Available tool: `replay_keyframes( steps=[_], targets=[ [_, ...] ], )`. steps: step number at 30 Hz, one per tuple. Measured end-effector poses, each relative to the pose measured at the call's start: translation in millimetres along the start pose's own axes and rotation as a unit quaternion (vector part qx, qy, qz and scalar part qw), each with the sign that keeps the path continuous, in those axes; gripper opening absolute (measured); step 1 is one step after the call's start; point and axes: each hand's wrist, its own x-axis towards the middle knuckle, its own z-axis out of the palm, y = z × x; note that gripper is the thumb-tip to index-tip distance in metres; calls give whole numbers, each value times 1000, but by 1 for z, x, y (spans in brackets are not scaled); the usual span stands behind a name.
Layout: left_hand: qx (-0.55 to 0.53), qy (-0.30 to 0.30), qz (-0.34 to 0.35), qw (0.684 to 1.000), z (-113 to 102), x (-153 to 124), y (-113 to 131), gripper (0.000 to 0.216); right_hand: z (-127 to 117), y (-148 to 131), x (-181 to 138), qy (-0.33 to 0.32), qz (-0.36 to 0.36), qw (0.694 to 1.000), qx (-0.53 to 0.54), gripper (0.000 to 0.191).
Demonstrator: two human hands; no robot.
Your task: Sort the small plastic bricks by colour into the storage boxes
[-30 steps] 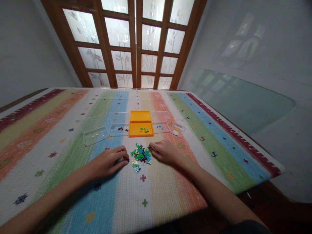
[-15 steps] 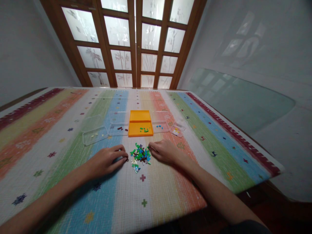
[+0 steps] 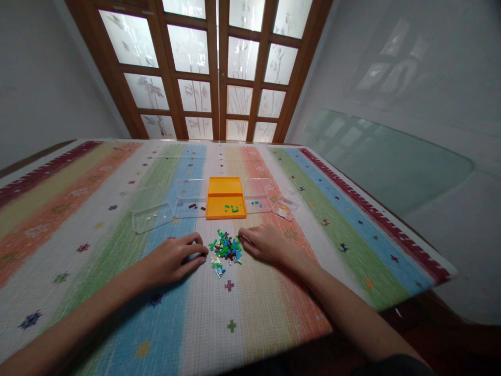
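Note:
A small heap of toy building bricks (image 3: 226, 249) in green, blue, dark brown and cream lies on the striped tablecloth. At its left edge is my left hand (image 3: 180, 256), thumb and fingertips brought together in a pinch; whatever is between them is too small to make out. My right hand (image 3: 260, 243) rests on the cloth to the right of the heap. Its fingers are curled and closed, with the tips at the upper right edge of the bricks, and they hide anything held there.
Behind the heap stands an open orange case (image 3: 213, 213) with several green bricks. Clear boxes flank it: one with brown bricks (image 3: 178, 214), one with cream pieces (image 3: 145, 228), one with blue bricks (image 3: 266, 210), and a small one with yellow and white pieces (image 3: 288, 216).
My left hand has shifted slightly right, its fingertips closer to the heap. A small dark piece seen at those fingertips earlier is no longer distinct. My right hand stays in place.

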Motion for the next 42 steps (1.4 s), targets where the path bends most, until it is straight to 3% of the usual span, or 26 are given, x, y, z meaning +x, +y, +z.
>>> replay_keyframes(
  steps=[11,23,27,34,38,42],
  targets=[
    [131,25,54,990,12,3,-6,33,2,1,0,12,-4,1000,3,23],
    [76,57,39,995,12,4,-16,29,1,1,1,5,-4,1000,7,22],
    [68,81,38,994,2,6,-29,30,0,0,0,2,-5,1000,5,20],
    [94,144,3,985,-35,27,-59,27,-2,0,1,-7,-2,1000,2,21],
    [111,136,-36,984,-44,43,-76,27,-4,0,1,-9,3,1000,9,20],
    [111,109,-61,986,-38,53,-92,28,-3,1,0,-1,3,1000,15,19]
  ],
)
